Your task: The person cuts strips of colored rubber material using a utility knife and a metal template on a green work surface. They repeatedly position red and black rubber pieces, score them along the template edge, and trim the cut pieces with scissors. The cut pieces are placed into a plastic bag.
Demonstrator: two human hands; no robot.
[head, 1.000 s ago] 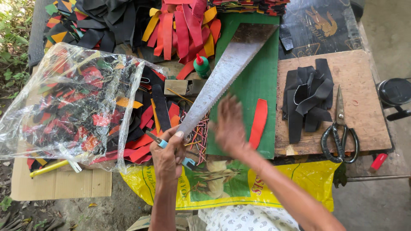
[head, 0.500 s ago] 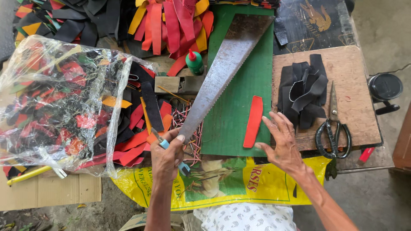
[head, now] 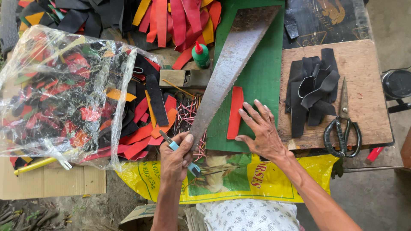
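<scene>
Seen from above, the left hand (head: pixel 177 156) is clenched around the narrow end of a saw blade (head: pixel 231 70) — a long, tapering strip of dull grey metal, speckled with rust, with small teeth along its right edge. The same hand also grips a small blue-handled knife (head: pixel 185 156), which pokes out on both sides of the fist. The blade slants up and to the right from the fist, widening to a squared-off end, and lies across a green cutting mat (head: pixel 263 81) on the worktop (head: pixel 368 64). The right hand (head: pixel 259 130) is released, fingers spread, resting flat on the mat with its fingertips just at a red strip (head: pixel 235 112) — a narrow, rounded-end piece lying beside the blade's toothed edge. To the right, black strips (head: pixel 312 92) are piled on a wooden board, with black-handled scissors (head: pixel 343 126) next to them. To the left sits a clear plastic bag (head: pixel 55 94) full of red, black and orange scraps, and a green glue bottle (head: pixel 200 54) stands above.
</scene>
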